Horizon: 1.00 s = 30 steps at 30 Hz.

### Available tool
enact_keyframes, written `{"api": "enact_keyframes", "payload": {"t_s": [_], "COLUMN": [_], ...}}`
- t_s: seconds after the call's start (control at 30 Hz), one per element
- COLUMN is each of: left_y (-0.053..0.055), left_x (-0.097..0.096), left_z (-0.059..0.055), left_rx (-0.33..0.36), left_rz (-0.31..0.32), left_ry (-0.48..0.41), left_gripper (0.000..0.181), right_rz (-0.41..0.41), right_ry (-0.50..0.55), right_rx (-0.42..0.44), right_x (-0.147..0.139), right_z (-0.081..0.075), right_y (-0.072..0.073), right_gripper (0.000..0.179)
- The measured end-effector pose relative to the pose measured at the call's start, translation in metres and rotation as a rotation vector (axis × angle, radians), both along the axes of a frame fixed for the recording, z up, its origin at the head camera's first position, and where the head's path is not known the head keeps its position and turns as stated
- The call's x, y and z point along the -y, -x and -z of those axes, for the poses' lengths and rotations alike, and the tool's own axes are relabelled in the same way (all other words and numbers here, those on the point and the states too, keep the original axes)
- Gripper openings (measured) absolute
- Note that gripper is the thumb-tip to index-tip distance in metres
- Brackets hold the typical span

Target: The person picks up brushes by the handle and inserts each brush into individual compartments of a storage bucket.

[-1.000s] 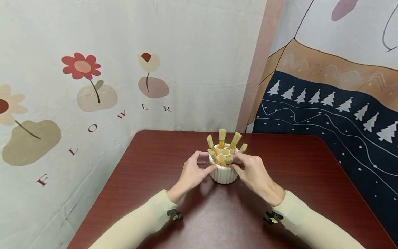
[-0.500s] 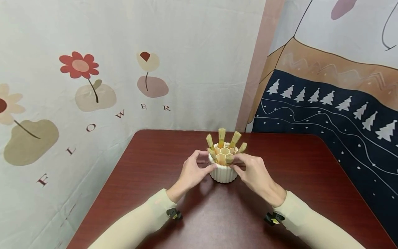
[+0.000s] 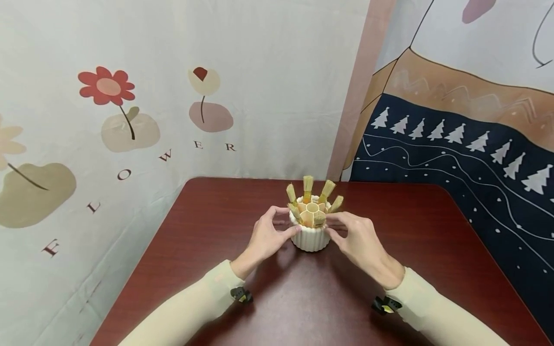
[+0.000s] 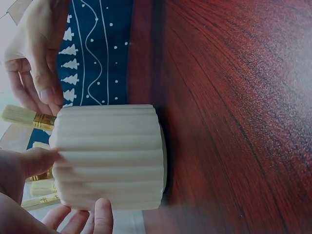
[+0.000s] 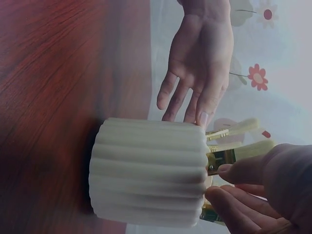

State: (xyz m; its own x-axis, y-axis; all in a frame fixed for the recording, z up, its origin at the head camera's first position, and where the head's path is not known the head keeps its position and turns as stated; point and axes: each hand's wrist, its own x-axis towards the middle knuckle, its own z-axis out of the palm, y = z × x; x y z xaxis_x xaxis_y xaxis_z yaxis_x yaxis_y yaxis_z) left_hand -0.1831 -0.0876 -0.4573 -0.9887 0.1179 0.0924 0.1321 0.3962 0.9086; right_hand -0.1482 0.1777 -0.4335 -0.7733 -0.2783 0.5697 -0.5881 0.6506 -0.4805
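A white ribbed brush holder [image 3: 309, 239] stands upright on the table, with a compartmented top and several bristle brushes [image 3: 308, 187] fanned out around its rim. My left hand [image 3: 267, 236] grips it from the left, thumb on the front rim and fingers round the side, seen also in the left wrist view. My right hand [image 3: 362, 240] is at the right rim beside the front-right brush [image 3: 319, 219]. Its thumb and forefinger are apart. In the right wrist view one fingertip touches the rim and the thumb overlaps a brush [image 5: 229, 158] with a metal ferrule; contact there is unclear.
The dark red wooden table [image 3: 225, 202] extends around the holder on all sides. A pale cloth [image 3: 277, 86] with flower prints hangs behind and at the left. A navy cloth [image 3: 433, 158] with white trees hangs at the right.
My right thumb has drawn back to the right from the front-right brush, and the right hand has shifted slightly outward. My left hand keeps its grip; the view has tilted slightly.
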Motion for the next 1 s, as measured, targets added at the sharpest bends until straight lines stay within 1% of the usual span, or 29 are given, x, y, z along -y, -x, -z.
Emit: {"api": "enact_keyframes", "payload": {"t_s": [0.2,0.4,0.5,0.8,0.9,1.0], "left_y": [-0.002,-0.003,-0.002,0.000,0.001,0.003], "left_x": [0.000,-0.001,-0.001,-0.002,-0.001,0.003], "left_z": [0.000,0.000,0.001,0.001,0.002,0.003], "left_rx": [0.009,0.006,0.005,-0.002,-0.019,-0.049], "left_rz": [-0.003,-0.014,-0.014,-0.016,0.004,0.043], "left_ry": [-0.002,0.014,0.020,0.026,0.018,0.023], "left_gripper": [0.055,0.056,0.057,0.059,0.059,0.060], "right_rz": [0.036,0.100,0.135,0.224,0.239,0.248], "right_ry": [-0.001,0.007,0.010,-0.013,-0.030,-0.054], "right_rx": [0.004,0.039,0.044,0.024,0.014,-0.003], "right_x": [-0.008,-0.018,-0.026,-0.060,-0.071,-0.081], "right_z": [-0.001,0.001,0.002,0.007,0.012,0.017], "right_y": [-0.005,-0.010,-0.011,-0.006,-0.003,0.000], "right_gripper": [0.034,0.029,0.028,0.027,0.027,0.029]}}
